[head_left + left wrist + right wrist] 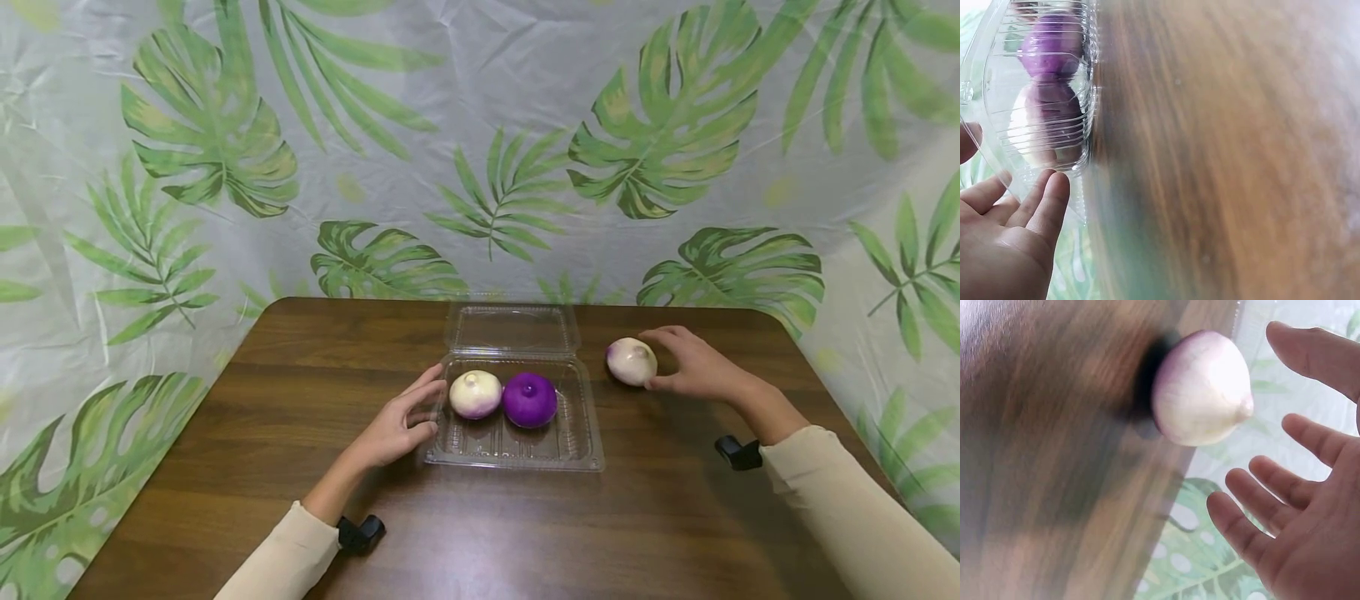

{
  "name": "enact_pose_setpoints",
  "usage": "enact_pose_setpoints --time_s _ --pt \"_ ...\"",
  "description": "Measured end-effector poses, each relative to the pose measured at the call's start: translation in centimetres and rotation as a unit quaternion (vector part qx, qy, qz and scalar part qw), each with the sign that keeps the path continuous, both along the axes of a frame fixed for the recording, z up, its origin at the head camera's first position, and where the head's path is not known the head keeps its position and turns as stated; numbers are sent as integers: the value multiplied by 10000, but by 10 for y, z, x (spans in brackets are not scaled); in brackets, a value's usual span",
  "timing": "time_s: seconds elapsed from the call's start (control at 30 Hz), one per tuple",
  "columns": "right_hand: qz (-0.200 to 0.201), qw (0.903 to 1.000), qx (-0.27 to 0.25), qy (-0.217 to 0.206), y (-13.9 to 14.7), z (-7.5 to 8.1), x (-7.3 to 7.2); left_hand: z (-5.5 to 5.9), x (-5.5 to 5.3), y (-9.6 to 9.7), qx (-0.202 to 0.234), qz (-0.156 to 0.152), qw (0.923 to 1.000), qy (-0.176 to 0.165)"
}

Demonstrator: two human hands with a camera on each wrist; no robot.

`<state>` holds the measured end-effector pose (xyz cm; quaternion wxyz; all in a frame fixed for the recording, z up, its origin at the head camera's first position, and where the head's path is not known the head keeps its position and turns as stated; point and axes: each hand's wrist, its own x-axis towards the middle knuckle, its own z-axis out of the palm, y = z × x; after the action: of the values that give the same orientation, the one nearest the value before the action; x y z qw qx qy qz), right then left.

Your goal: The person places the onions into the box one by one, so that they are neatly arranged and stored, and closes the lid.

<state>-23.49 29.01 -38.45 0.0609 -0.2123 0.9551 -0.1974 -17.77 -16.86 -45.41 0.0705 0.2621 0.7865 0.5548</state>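
- Clear box point(513, 461) sits toward worktop's point(300, 408) far edge, roughly mid-width; prob. there so both hands can get at it.
- Lid point(512, 327) folded back past box's far edge, leaving the near half uncovered from above.
- Pale bulb point(475, 395) is in box by its L wall; purple bulb point(530, 401) right beside it, abt mid-box. Both stem-up, likely b/c they settle on their rounder side.
- L hand point(393, 429) at box's L edge, thumb toward near L corner; fingers fairly straight, spread, not wrapped round anything. Looks like a steadying spot, tho can't tell if tips actually touch the plastic.
- Loose bulb point(632, 362) is outside box, off its R edge, btwn it and worktop's R edge; seems to rest on wood, tipped w/ stem end toward R hand point(697, 367).
- R hand: thumb & fingers wide, gap to bulb per R wrist view, so no grip. Spread prob. suits the bulb's round girth.
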Motion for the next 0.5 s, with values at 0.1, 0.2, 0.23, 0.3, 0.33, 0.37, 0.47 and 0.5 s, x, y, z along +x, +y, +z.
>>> enact_pose_setpoints --time_s 0.1,0.2,0.23,0.3,0.33,0.37,0.47,0.5 --pt "-30 9999 -136 -97 0 -7 -1 0 0 0 4 19 10000 -5" --pt "-40 9996 -234 -133 -1 -12 -1 0 0 0 10 27 10000 -6" --pt "-45 9996 -265 -129 -1 -14 -1 0 0 0 12 30 10000 -7" --pt "-66 9995 -310 -96 -2 -17 -2 0 0 1 39 23 10000 -28" --pt "-85 9994 -326 -71 -3 -18 -3 0 0 1 51 20 10000 -35" --pt "-109 9994 -336 -50 -3 -20 -3 0 0 1 57 18 10000 -38" --pt "-157 9992 -369 21 -4 -24 -6 1 1 1 99 4 9999 -79" --pt "-173 9991 -381 45 -5 -26 -7 1 1 1 105 3 9999 -77"
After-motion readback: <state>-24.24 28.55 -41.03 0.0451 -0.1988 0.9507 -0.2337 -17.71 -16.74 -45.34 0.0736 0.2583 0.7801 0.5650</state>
